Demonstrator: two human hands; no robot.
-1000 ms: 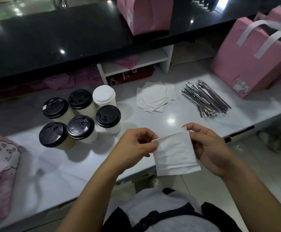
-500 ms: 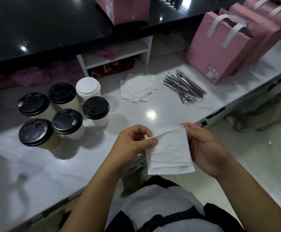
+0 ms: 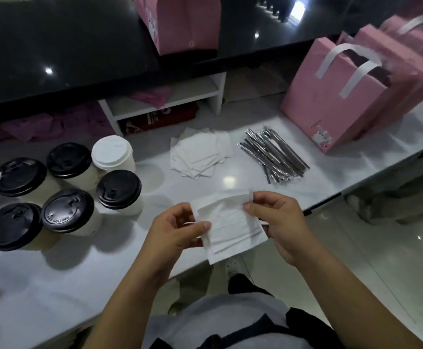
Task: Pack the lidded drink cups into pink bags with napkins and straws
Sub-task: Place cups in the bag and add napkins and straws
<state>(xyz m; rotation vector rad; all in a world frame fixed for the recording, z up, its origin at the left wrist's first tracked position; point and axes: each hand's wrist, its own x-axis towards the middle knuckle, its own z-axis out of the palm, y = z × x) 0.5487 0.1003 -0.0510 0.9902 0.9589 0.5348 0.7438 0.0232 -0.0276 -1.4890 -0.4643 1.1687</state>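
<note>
White desk | left hand, right hand both pinch napkins near edge | cups left

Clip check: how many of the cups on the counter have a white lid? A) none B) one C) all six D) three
B: one white-lidded cup stands at the back of the cluster; the other five are black-lidded cups.
</note>
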